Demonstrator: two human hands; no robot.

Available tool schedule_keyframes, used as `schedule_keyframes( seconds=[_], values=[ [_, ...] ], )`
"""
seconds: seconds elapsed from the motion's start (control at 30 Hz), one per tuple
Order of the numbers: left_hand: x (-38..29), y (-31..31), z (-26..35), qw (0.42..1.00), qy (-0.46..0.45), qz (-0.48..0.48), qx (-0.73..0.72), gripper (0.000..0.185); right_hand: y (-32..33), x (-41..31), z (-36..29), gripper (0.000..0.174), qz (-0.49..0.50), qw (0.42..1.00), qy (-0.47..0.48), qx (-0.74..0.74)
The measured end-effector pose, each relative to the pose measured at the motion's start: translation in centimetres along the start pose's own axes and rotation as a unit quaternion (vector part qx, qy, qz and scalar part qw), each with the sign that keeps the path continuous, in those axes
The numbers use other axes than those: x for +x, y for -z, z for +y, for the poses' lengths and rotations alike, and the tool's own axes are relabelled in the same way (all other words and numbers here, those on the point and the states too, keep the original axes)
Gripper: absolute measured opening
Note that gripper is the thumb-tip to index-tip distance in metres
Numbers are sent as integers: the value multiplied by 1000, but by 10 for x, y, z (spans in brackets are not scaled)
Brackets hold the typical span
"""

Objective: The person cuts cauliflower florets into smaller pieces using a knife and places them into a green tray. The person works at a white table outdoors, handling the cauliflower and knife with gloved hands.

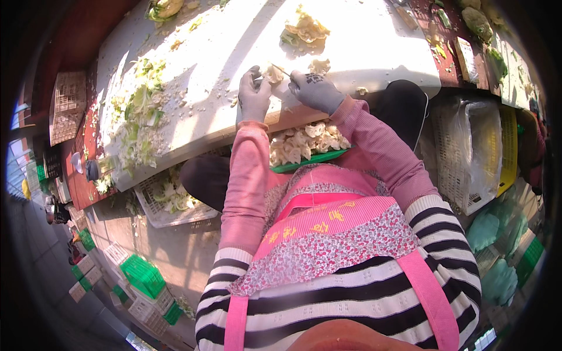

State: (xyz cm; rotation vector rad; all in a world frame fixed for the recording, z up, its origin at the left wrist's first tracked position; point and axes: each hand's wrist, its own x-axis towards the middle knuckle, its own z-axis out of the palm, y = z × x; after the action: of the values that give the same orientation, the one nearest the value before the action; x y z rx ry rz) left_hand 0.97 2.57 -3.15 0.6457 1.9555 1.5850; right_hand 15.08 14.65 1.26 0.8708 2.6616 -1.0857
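Note:
My left hand [254, 94], in a grey glove, holds a pale cauliflower floret [274, 74] just above the front part of a white tabletop [197, 79]. My right hand [314, 90], gloved too, is closed around a small knife [281, 69], whose thin blade reaches to the floret. Beyond my right hand lies another cauliflower piece [319, 66], and farther back a larger cut cauliflower [306, 30]. Below the table edge, at my lap, a green crate [307, 161] holds many cut florets [303, 142].
Leaf trimmings [140, 109] cover the table's left part. Below it stands a white crate [158, 219] with leaves. A plastic-lined crate [474, 193] stands at the right, beside a yellow one [508, 149]. A wooden-handled tool [406, 17] lies at the back right.

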Motion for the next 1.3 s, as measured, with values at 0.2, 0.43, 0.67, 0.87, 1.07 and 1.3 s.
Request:
schedule_keyframes(
  seconds=[0.2,0.43,0.67,0.87,1.07,1.3],
  values=[
    [0,-7,8,995,-18,18,101,40,2,0,1,37,-22,1000,-10,-20],
    [0,-12,4,991,-19,19,132,38,-14,14,-3,38,-38,994,-7,-107],
    [-9,-5,18,984,-27,-41,171,43,47,-53,29,46,-131,986,-35,96],
    [-11,-56,45,881,-94,-27,462,60,49,-14,60,39,250,960,-4,124],
    [-7,-12,46,787,-91,79,605,64,20,-9,82,23,98,868,-93,477],
    [-26,-41,33,972,-47,-59,222,58,2,-19,79,19,59,855,-77,510]
  ],
)
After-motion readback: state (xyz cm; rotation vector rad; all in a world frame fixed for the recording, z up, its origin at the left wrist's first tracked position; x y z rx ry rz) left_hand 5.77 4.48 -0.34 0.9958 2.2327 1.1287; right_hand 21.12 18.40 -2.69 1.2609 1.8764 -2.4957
